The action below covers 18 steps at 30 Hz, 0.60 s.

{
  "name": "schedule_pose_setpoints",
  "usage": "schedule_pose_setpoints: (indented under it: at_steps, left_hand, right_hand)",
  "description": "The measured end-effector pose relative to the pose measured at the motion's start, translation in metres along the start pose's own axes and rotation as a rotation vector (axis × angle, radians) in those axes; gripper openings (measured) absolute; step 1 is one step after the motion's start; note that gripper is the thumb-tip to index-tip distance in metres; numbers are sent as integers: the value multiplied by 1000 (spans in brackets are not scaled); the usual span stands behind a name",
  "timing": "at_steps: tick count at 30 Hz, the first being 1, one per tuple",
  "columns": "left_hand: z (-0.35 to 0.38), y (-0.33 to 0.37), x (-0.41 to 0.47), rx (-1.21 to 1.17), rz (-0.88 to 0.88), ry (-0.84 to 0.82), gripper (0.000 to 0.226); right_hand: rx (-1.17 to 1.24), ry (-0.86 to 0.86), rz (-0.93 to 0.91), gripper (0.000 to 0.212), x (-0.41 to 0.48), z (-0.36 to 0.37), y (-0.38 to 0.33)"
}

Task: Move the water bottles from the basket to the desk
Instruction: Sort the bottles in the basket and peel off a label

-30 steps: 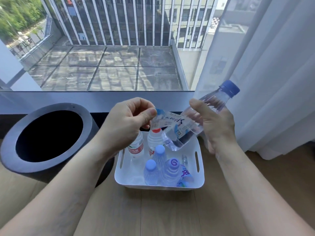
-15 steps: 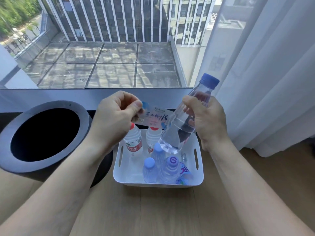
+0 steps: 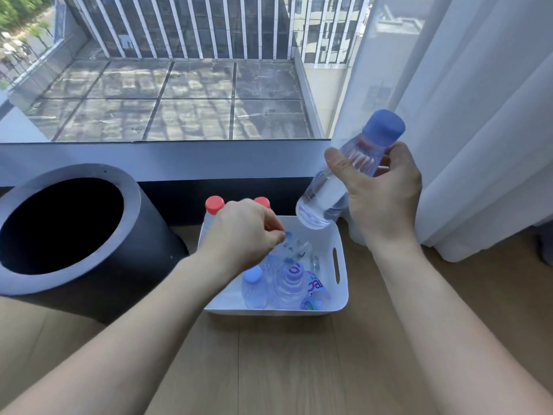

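While gripping clear blue-capped plastic bottle [image 3: 329, 199] round upper body with curled right hand [image 3: 386, 205] fingers, holds it tilted cap-up, base just above far right corner of white plastic basket [image 3: 269, 312]. Left hand [image 3: 242, 232] over basket middle, pinching crumpled clear label strip [image 3: 294, 250], blurred. Inside: red-capped bottles [image 3: 215, 204] at far left, blue-capped bottles [image 3: 254, 287] at near wall. Dark grey cylindrical bin [image 3: 143, 259] just beside left edge, white curtain [image 3: 478, 145] near right. Open wooden floor [image 3: 284, 369] in front.

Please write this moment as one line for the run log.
right hand: holds blue-cap bottle tilted above basket | left hand: pinches loose label over basket | red-cap bottles: in basket
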State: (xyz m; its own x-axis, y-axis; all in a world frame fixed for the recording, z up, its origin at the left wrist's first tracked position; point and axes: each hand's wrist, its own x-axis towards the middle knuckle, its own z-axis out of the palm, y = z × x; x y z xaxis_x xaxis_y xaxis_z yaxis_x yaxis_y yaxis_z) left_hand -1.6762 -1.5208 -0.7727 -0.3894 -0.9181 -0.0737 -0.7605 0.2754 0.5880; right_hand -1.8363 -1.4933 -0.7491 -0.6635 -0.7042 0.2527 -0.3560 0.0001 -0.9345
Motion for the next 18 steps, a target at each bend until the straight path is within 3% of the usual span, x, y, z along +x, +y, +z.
schedule_pose_setpoints:
  at_steps: [7,18]
  left_hand:
    - [28,-2,5,14,-39,-152,10]
    - [58,15,11,30,42,-240,9]
  right_hand:
    - [-137,-21,-92,36,7,-11,2]
    - [-176,2,-41,36,18,-37,16]
